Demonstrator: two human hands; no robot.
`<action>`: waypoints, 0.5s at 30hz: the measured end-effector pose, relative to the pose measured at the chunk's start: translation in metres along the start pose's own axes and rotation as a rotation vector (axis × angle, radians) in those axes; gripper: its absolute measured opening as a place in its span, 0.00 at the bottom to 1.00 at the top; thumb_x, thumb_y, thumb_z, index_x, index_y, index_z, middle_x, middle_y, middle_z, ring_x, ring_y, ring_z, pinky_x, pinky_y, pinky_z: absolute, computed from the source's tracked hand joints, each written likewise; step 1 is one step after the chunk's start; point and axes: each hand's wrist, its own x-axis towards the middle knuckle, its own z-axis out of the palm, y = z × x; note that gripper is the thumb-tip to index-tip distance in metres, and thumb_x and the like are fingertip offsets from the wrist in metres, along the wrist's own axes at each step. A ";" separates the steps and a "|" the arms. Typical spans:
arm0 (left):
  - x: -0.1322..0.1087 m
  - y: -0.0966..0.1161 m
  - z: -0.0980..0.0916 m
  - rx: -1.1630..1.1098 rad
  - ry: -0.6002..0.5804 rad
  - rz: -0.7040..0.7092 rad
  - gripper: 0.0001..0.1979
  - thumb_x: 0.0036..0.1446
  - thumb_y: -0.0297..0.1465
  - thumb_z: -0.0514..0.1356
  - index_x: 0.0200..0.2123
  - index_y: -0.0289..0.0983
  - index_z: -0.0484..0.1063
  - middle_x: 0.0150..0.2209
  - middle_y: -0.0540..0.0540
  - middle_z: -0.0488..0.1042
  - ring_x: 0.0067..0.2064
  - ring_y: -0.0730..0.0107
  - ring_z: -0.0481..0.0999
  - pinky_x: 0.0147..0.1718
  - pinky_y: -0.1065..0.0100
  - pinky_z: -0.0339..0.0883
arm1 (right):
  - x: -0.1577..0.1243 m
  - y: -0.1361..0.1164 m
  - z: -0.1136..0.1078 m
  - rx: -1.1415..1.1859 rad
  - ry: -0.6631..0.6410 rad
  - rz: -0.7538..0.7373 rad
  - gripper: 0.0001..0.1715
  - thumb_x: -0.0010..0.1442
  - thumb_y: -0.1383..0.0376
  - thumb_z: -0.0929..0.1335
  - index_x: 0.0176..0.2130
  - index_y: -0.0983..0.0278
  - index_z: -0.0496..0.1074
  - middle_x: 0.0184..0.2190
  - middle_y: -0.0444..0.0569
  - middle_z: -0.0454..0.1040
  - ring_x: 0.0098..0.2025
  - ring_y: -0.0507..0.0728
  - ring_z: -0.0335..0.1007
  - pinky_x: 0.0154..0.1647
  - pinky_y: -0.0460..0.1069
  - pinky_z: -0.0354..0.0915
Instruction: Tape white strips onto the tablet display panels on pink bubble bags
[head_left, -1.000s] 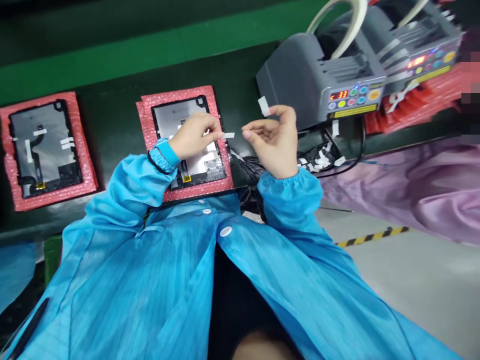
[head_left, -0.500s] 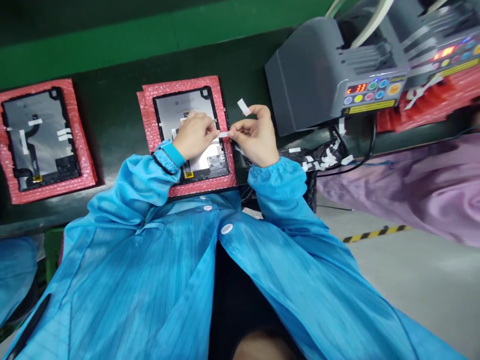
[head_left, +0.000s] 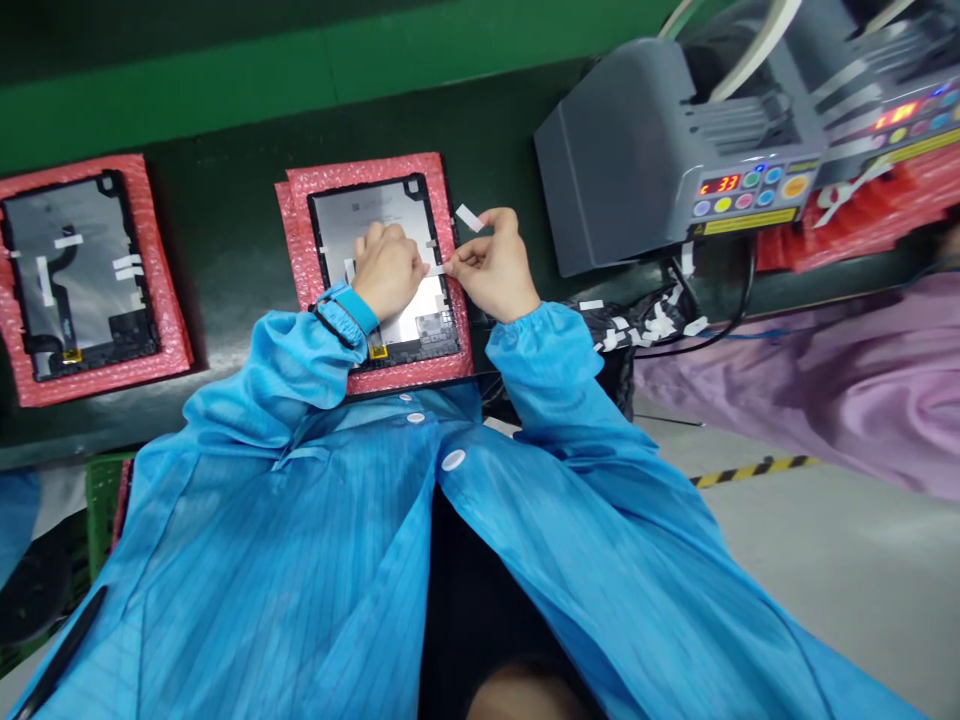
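A tablet-like panel lies on red bubble wrap in front of me. Over its middle is my left hand, its fingers bent and its thumb and forefinger closed at one end of a short white strip. The strip's other end, at the panel's right edge, is pinched by my right hand. A second white strip sticks up from the raised fingers of that same hand. Part of the panel is hidden under my left hand.
Another panel on red wrap lies at the left. Grey tape machines stand at the right. Black plastic with white strips hangs at the table edge, near a person's pink sleeve.
My right hand has moved slightly left, bringing the pinched strip onto the panel's right edge. The second strip has shifted left with it. My left hand has moved slightly left.
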 end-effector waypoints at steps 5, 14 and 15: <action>-0.003 0.005 -0.003 0.016 -0.024 -0.003 0.12 0.66 0.34 0.54 0.37 0.34 0.75 0.48 0.36 0.73 0.59 0.43 0.64 0.57 0.47 0.57 | -0.005 -0.013 0.001 -0.027 0.022 0.017 0.28 0.47 0.78 0.68 0.38 0.57 0.50 0.20 0.34 0.70 0.23 0.53 0.69 0.30 0.52 0.67; -0.003 0.005 -0.002 0.043 -0.032 0.015 0.12 0.66 0.34 0.54 0.39 0.34 0.76 0.47 0.36 0.73 0.59 0.44 0.63 0.57 0.49 0.58 | -0.002 0.004 0.001 -0.112 -0.024 -0.053 0.25 0.55 0.61 0.72 0.46 0.59 0.56 0.26 0.41 0.73 0.29 0.56 0.72 0.35 0.55 0.69; -0.003 0.005 -0.002 0.048 -0.032 0.015 0.12 0.66 0.34 0.55 0.38 0.34 0.76 0.47 0.37 0.73 0.59 0.45 0.64 0.57 0.49 0.58 | -0.001 0.005 0.002 -0.129 -0.027 -0.047 0.26 0.55 0.60 0.72 0.46 0.59 0.56 0.26 0.42 0.73 0.29 0.57 0.72 0.36 0.55 0.70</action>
